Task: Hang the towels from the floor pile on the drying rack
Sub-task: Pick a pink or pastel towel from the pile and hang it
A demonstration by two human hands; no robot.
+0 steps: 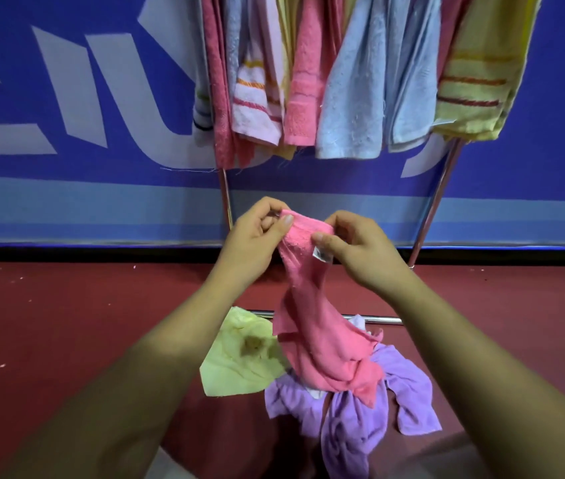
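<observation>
A pink towel [322, 344] hangs between my hands above the floor pile. My left hand [256, 236] pinches its top left corner, and my right hand [357, 250] pinches the top edge beside a small white label. Below it on the floor lie a yellow-green towel [239, 357] with a brown stain and a crumpled purple towel [350, 416], with a bit of white cloth showing among them. The drying rack [436, 198] stands ahead, its metal legs reaching the floor. Several pink, blue, white striped and yellow towels [353, 88] hang from it.
A blue banner wall [84, 115] with large pale letters runs behind the rack. The floor [66, 323] is dark red with small white specks. The rack's lower metal bar [381, 319] lies just behind the pile.
</observation>
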